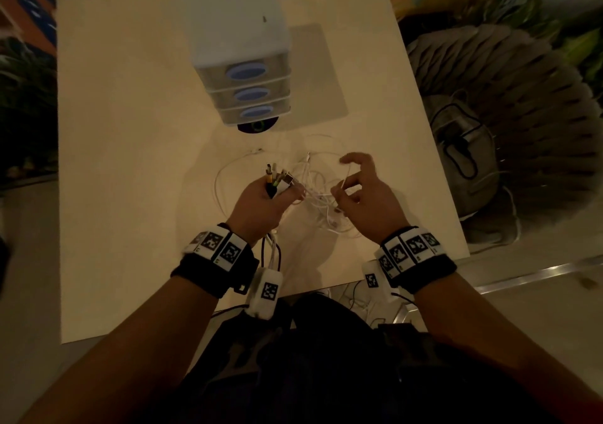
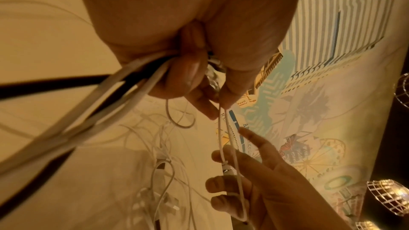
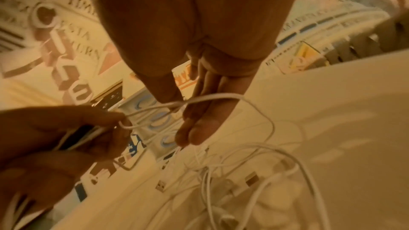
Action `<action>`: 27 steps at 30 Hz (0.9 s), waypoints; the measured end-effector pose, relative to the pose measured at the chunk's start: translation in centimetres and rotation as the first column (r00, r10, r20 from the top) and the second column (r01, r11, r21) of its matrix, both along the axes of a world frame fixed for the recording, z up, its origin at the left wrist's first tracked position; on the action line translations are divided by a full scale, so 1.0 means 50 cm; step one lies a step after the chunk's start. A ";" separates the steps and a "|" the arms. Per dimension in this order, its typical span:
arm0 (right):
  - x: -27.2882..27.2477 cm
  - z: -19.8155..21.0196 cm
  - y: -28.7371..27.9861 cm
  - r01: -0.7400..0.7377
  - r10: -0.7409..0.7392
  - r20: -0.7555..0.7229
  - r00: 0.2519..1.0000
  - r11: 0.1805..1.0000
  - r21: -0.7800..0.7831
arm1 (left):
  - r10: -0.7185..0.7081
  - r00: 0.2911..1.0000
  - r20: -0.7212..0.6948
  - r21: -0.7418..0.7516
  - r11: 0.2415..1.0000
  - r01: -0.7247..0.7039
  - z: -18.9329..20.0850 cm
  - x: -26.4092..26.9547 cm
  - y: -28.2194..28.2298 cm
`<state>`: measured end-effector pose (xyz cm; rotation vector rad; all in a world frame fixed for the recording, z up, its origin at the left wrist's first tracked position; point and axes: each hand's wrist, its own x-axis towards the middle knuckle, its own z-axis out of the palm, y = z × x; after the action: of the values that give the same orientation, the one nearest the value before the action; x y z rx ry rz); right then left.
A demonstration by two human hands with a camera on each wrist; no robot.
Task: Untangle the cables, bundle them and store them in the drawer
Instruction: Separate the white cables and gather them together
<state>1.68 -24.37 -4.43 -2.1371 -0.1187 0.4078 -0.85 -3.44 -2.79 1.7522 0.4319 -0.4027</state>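
Here the left hand grasps a bunch of plug ends while the right hand pinches one white strand above the tangle on the bench; a hard pull could tighten the knots.

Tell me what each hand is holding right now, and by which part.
Left hand grips a bunch of cables just below their plug ends. Right hand pinches a thin white cable along its length.
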 end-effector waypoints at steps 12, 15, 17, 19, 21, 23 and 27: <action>0.009 -0.035 -0.019 -0.180 0.237 0.096 0.967 0.898 -0.402 | 0.211 0.973 0.095 -0.039 0.977 -0.208 0.007 -0.016 0.026; 0.015 -0.045 -0.025 -0.103 0.142 0.078 0.987 0.919 -0.382 | 0.243 0.967 0.082 -0.045 0.970 -0.240 0.008 -0.025 0.044; 0.020 -0.047 -0.031 -0.064 0.092 0.058 0.994 0.923 -0.381 | 0.247 0.966 0.074 -0.044 0.969 -0.245 0.006 -0.033 0.057; 0.023 -0.048 -0.035 -0.045 0.071 0.056 0.996 0.926 -0.375 | 0.272 0.960 0.067 -0.084 0.960 -0.266 0.005 -0.039 0.068; 0.027 -0.045 -0.037 -0.039 0.064 0.059 0.996 0.935 -0.351 | 0.300 0.952 0.058 -0.122 0.949 -0.292 0.005 -0.043 0.074; 0.033 -0.040 -0.040 -0.049 0.078 0.078 0.994 0.944 -0.327 | 0.332 0.942 0.052 -0.158 0.934 -0.320 0.007 -0.046 0.077; 0.040 -0.045 -0.041 -0.085 0.118 0.070 0.991 0.930 -0.358 | 0.378 0.923 0.069 -0.212 0.910 -0.357 0.012 -0.055 0.082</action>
<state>3.66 -26.40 -6.68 -2.5155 -0.2230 0.4169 -3.57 0.66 -2.20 1.4523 0.6106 -0.0742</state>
